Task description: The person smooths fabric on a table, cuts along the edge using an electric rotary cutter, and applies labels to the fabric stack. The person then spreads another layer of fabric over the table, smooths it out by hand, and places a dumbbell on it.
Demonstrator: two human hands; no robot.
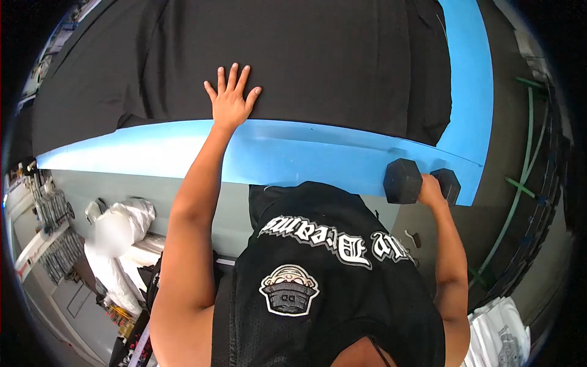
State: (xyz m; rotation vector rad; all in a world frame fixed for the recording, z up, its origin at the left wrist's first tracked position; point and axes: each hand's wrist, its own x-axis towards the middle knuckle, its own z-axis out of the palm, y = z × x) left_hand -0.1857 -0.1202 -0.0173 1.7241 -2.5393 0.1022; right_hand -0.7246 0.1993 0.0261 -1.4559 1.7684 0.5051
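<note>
My left hand (230, 105) lies flat on a large sheet of black fabric (293, 64), near its front edge, with the fingers spread. In my right hand (431, 189) is a black hexagonal dumbbell (402, 181), gripped by its handle between the two heads. The dumbbell is at the right front corner of the blue tabletop (293, 158); whether it rests on the surface or hangs just above it, I cannot tell. The fabric covers most of the tabletop, leaving a blue strip bare along the front and right side. Small folds run through the fabric left of my left hand.
White bundles in plastic (125, 226) lie at the lower left, near racks of hangers (54, 202). Green bars (524, 153) stand beyond the table's right side. White printed fabric (502, 336) is at the lower right. My torso is against the table's front edge.
</note>
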